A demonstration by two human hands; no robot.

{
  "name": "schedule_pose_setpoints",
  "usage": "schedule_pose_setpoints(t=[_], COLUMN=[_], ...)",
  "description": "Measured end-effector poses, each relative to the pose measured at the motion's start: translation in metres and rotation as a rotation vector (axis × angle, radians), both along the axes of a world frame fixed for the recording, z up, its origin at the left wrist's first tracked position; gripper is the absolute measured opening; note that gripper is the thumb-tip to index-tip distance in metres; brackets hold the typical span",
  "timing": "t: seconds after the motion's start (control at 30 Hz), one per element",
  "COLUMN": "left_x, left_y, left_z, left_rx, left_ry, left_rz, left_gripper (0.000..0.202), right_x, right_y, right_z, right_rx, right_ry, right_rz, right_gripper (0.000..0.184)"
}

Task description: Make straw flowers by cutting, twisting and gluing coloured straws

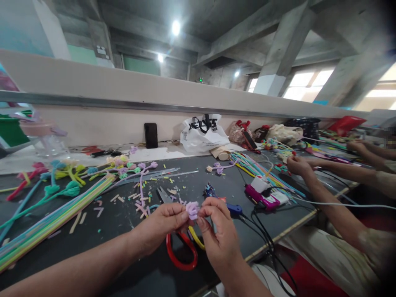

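Note:
Between my two hands is a small lilac flower of fuzzy pipe cleaner (192,210). My left hand (163,222) pinches its left side between thumb and forefinger. On the other side, the thumb and fingertips of my right hand (219,231) close on its right edge. Red-handled scissors (182,258) lie on the dark table just below my hands, their blades partly hidden by my left hand. A yellow handle (197,238) shows beneath my hands. Just beyond my right hand is a blue tool with a cord (234,209).
Bundled pipe cleaners (62,218) and finished fuzzy flowers (71,188) cover the left side, with cut scraps around. A phone (151,135) leans on the partition near a white bag (204,134). A magenta power strip (266,198) trails cables at right, near a co-worker's hands (300,166).

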State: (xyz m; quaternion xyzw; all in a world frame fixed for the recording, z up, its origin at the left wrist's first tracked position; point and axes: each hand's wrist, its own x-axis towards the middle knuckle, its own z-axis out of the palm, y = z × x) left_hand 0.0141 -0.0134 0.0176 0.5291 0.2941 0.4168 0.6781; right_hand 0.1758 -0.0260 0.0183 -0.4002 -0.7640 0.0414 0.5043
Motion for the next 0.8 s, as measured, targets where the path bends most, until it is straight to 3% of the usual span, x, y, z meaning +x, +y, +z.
schedule_pose_setpoints(t=[0.23, 0.43, 0.6, 0.8], left_x=[0.0043, 0.0069, 0.0044, 0.0018], left_y=[-0.0047, -0.0056, -0.0028, -0.0022], left_z=[-0.0053, -0.0025, 0.0029, 0.0023], left_rx=[-0.039, 0.014, 0.183, 0.46], left_ry=[-0.039, 0.007, 0.22, 0.464], left_rz=[0.095, 0.177, 0.298, 0.379], left_gripper=[0.029, 0.029, 0.034, 0.035], right_x=[-0.0047, -0.0055, 0.0, -0.0021], right_y=[-0.002, 0.0008, 0.0052, 0.0034], right_z=[-0.0029, -0.0025, -0.0008, 0.002], right_rx=[0.062, 0.005, -0.084, -0.019], right_ry=[0.071, 0.118, 0.155, 0.057], right_rz=[0.002, 0.032, 0.017, -0.035], right_gripper=[0.008, 0.007, 0.012, 0.005])
